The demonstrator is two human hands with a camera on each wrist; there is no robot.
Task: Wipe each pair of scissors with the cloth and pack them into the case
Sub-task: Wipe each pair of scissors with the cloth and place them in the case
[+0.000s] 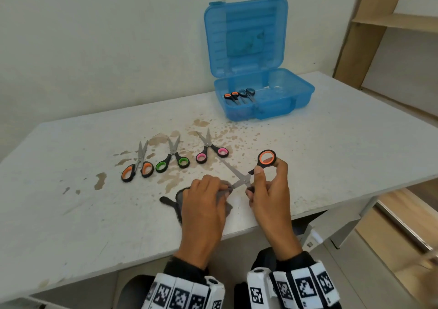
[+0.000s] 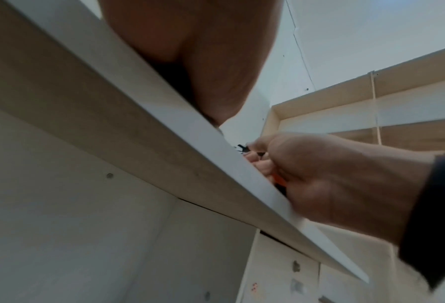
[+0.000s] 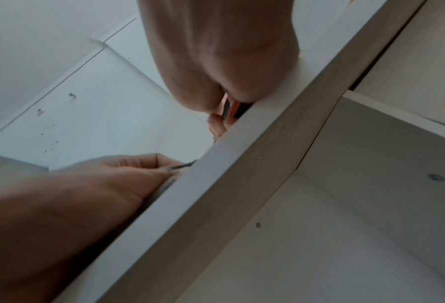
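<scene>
Left hand [image 1: 203,195] wipes scissors [image 1: 246,173] with cloth [image 1: 225,208]; right hand [image 1: 270,190] holds handles.

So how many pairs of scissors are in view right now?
6: three on the table (orange, green, pink), one in the right hand, two in the case. More may be hidden there.

This looks like a plain, sparsely furnished workroom or storage room rather than a home. A worn white bench [image 1: 94,214] with brown stains fills the lower half of the head view, set against bare off-white walls [image 1: 94,36]. Pale wooden shelving [image 1: 369,22] with bare boards stands at the upper right, and a light wood-patterned floor [image 1: 403,225] shows at the lower right.
</scene>
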